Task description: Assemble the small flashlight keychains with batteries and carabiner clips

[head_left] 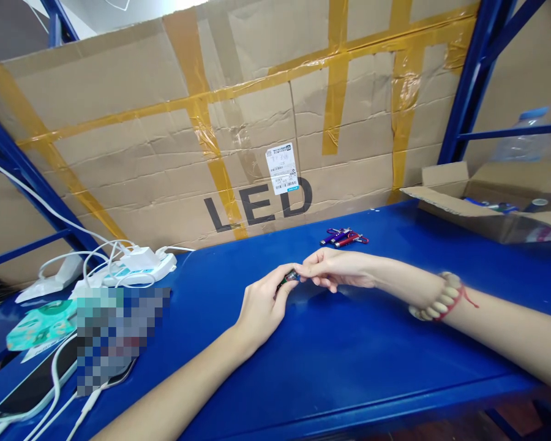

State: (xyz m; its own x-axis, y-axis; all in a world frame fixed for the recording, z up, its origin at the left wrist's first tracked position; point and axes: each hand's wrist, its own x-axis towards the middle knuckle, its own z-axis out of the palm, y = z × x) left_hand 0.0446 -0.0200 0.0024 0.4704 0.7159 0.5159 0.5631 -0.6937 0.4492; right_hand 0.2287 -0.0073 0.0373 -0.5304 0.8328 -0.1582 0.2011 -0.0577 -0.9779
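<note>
Above the middle of the blue table, my left hand (262, 301) is closed around a small dark cylinder (288, 279) with a shiny end and a bit of red and green on it. Most of its body is hidden by the fingers. My right hand (328, 268) comes from the right, thumb and forefinger pinched at the shiny end; the other fingers are curled loosely. Whatever lies between those fingertips is too small to make out. Just beyond the right hand, several slim keychain flashlights (344, 237), purple-blue and red with small carabiner clips, lie together on the table.
A large taped cardboard box (266, 104) marked LED stands along the table's back. An open carton (468, 214) with small items sits at right. On the left are a white power strip (153, 269), cables, a phone (34, 383) and a teal packet (41, 324).
</note>
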